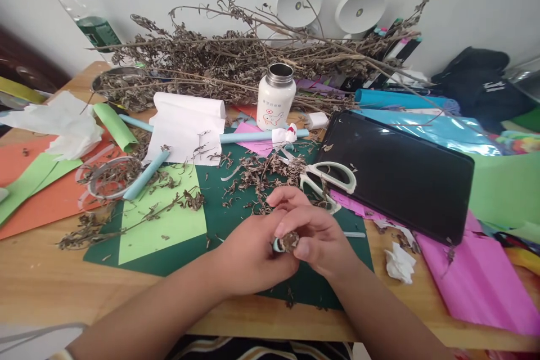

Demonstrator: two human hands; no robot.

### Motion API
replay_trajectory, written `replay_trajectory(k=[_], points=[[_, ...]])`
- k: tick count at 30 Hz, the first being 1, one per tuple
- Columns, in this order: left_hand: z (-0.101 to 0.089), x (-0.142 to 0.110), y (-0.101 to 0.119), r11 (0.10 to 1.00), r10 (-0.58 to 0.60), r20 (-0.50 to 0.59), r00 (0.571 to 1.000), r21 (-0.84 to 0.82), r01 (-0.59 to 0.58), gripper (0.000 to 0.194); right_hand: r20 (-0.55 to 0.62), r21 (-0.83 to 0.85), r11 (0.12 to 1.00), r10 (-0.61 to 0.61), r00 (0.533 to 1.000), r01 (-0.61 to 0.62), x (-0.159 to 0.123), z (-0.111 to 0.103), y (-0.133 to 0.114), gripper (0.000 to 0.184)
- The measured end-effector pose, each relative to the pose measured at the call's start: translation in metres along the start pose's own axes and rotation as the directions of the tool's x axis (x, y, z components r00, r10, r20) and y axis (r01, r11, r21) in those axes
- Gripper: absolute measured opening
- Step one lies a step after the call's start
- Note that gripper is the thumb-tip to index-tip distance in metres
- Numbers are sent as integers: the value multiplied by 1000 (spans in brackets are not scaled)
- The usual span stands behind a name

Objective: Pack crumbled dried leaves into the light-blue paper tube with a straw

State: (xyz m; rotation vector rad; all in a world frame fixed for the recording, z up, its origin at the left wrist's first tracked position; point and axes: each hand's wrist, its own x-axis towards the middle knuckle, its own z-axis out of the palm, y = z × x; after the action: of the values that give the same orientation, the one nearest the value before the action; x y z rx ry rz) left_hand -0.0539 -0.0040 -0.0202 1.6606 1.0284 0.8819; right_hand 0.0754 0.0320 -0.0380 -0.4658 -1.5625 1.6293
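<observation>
Pale blue paper tube (277,245) stuffed with dried leaves sits between both hands, its open end facing up toward the camera. Left hand (253,253) wraps it from the left; right hand (320,242) pinches its top above the green mat (219,236).

One pair of scissors (328,178), one white bottle (275,97), two round lamps (299,4)

Both hands (287,242) pinching dried clump (289,241), scissors (327,177), tablet (400,171) nearby
</observation>
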Motion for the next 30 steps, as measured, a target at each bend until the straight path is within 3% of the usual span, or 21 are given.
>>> replay_trajectory(k=[5, 9, 14, 18, 23, 27, 30], points=[[-4, -1, 0, 999, 12, 42, 999, -51, -10, 33, 25, 36, 999, 31, 999, -32, 0, 4, 2, 14], [-12, -2, 2, 967, 100, 72, 992, -244, -80, 34, 55, 56, 997, 56, 997, -59, -1, 5, 3, 15], [-14, -4, 4, 882, 172, 3, 985, -445, -153, 31, 59, -49, 998, -44, 997, 47, 0, 6, 6, 17], [-8, -5, 2, 924, 62, -108, 992, -369, -98, 25, 66, -149, 985, -81, 995, 90, 1, 5, 6, 18], [-4, -6, -3, 943, 23, -162, 986, -324, -75, 20, 78, -291, 945, -131, 988, 148, 0, 4, 1, 21], [-4, -7, -6, 957, -9, -146, 989, -289, -34, 21, 91, -405, 895, -162, 983, 185, 1, 3, -3, 22], [-4, -5, -9, 967, 29, -109, 994, -248, -56, 23, 83, -496, 844, -188, 979, 204, 1, 2, -5, 16]])
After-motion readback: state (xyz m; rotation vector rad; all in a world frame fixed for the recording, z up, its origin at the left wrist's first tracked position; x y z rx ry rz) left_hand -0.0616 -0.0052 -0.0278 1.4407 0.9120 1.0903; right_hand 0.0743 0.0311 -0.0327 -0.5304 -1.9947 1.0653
